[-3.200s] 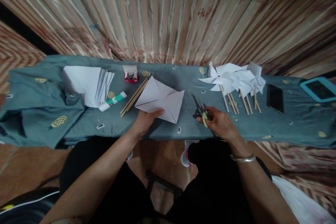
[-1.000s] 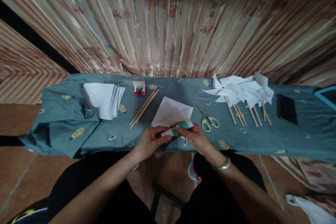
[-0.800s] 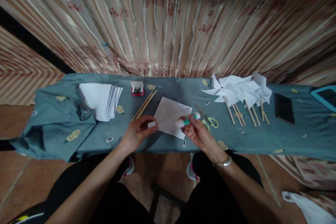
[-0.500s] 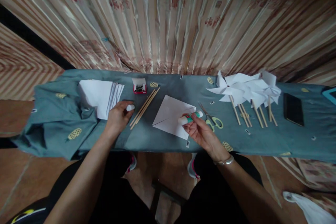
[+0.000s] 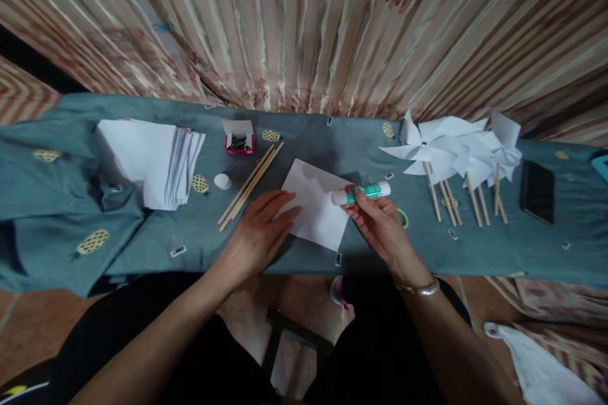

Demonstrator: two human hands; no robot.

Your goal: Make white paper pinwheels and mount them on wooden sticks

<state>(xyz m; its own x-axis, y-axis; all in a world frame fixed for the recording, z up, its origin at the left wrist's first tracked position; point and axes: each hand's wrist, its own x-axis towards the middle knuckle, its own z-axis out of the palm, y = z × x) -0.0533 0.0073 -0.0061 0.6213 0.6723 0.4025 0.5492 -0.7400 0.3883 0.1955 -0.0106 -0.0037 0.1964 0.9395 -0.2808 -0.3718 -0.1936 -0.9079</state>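
Observation:
My right hand (image 5: 380, 224) grips a green and white glue stick (image 5: 365, 193), held level above the right side of a square sheet of white paper (image 5: 316, 209). The glue stick's uncapped end points left. My left hand (image 5: 259, 231) has its fingers spread and reaches over the paper's left edge; whether it touches the sheet I cannot tell. The white glue cap (image 5: 222, 181) stands on the cloth, left of several wooden sticks (image 5: 251, 185). Most of the scissors is hidden behind my right hand, with only part of a green handle (image 5: 403, 218) showing.
A stack of white paper (image 5: 142, 152) lies at the left. Behind the sticks stands an open red box (image 5: 240, 141) of small metal pieces. Several paper pinwheels (image 5: 441, 145) on sticks and a black phone (image 5: 538, 192) lie at the right. A pleated curtain (image 5: 304, 31) hangs behind the table.
My left hand has put the cap down on the cloth and moved right to the paper. The glue stick has turned more level in my right hand. The view has shifted slightly.

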